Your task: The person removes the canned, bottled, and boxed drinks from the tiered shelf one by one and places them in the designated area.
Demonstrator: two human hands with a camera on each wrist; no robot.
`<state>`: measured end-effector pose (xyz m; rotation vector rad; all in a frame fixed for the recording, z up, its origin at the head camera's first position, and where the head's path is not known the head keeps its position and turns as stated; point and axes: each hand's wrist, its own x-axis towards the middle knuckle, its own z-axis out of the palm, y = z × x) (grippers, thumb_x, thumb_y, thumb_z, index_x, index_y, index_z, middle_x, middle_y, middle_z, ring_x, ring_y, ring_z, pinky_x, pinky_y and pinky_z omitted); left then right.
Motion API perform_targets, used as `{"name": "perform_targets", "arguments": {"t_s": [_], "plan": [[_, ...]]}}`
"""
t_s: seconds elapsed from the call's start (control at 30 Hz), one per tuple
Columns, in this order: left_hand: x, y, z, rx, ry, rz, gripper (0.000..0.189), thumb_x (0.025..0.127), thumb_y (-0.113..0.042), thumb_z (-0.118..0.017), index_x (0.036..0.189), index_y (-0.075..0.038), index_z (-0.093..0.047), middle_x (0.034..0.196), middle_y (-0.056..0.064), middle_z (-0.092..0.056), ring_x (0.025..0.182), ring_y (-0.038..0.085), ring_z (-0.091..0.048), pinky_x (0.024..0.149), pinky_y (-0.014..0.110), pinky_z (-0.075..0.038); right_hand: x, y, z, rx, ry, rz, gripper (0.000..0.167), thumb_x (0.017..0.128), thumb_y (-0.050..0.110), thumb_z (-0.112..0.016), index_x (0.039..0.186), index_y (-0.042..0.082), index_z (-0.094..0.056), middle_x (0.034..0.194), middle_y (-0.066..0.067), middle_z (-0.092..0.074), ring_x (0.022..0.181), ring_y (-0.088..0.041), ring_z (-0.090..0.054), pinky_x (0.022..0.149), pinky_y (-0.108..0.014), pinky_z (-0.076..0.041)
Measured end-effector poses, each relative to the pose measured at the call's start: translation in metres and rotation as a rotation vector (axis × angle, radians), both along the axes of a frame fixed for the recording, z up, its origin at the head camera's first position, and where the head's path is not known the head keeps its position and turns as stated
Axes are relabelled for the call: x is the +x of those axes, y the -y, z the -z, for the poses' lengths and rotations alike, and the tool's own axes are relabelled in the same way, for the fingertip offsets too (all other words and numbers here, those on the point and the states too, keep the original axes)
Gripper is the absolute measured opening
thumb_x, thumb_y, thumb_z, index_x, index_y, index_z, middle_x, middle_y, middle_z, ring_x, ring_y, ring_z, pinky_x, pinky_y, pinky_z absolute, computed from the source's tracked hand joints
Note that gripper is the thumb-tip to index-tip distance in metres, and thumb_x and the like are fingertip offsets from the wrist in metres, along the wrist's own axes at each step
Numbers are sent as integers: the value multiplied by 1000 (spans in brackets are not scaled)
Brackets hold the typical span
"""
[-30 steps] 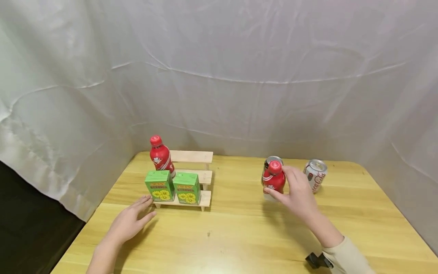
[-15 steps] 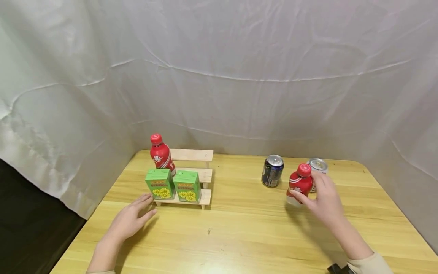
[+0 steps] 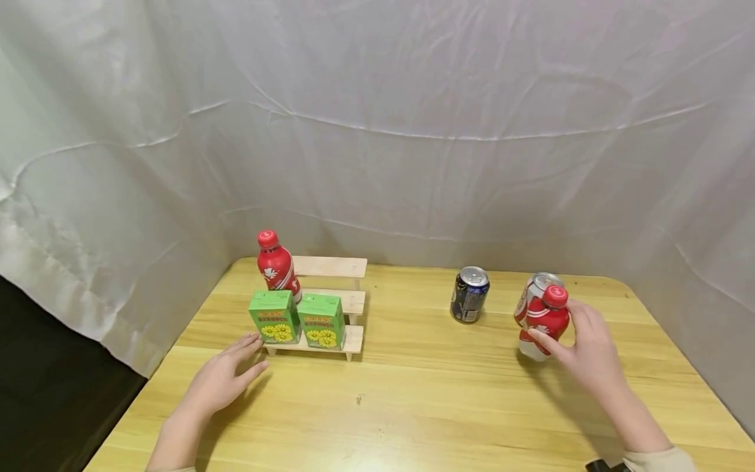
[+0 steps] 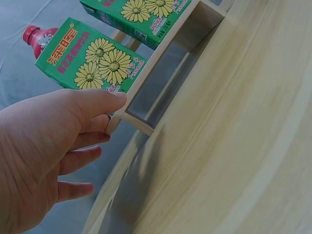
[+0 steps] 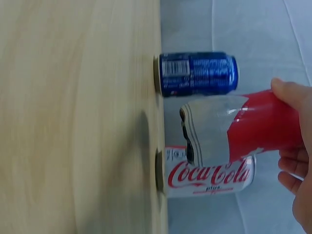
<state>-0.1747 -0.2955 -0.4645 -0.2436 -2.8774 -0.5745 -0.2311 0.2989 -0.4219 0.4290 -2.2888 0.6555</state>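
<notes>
My right hand point(image 3: 590, 344) has its fingers clamped on the red bottle point(image 3: 545, 323), held just above the table point(image 3: 413, 406) at 3 o'clock beside the white can point(image 5: 209, 176), while my left hand point(image 3: 221, 380) rests with fingers apart at 9 o'clock, touching the wooden rack point(image 4: 161, 53).

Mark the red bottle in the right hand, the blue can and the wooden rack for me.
red bottle point(image 3: 545, 321), head view, on its red body below the cap.
blue can point(image 3: 469, 298), head view, on its side wall.
wooden rack point(image 3: 352, 339), head view, on the bare right end of its front step.
</notes>
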Motion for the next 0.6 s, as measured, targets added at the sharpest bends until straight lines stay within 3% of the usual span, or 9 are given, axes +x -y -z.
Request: {"name": "perform_targets", "arguments": {"t_s": [0.33,0.6], "plan": [[3,-4,-8,1,-1,-1,55,93,-40,-63,135,-4,-57,144,16,-53,134,40,-48,107,62,-40,-3,-17,3,22,95,8,66,66,20,-87,117,-6,-55,113,-26,-58,107,-42,-49,87,-60,-41],[2,-3,-5,-2,-11,-1,56,93,-39,-64,135,-2,-57,144,17,-52,133,41,-47,106,62,-40,-5,-25,6,41,160,5,68,70,26,-86,121,-4,-53,116,-26,-57,110,-42,-48,87,-63,-41]]}}
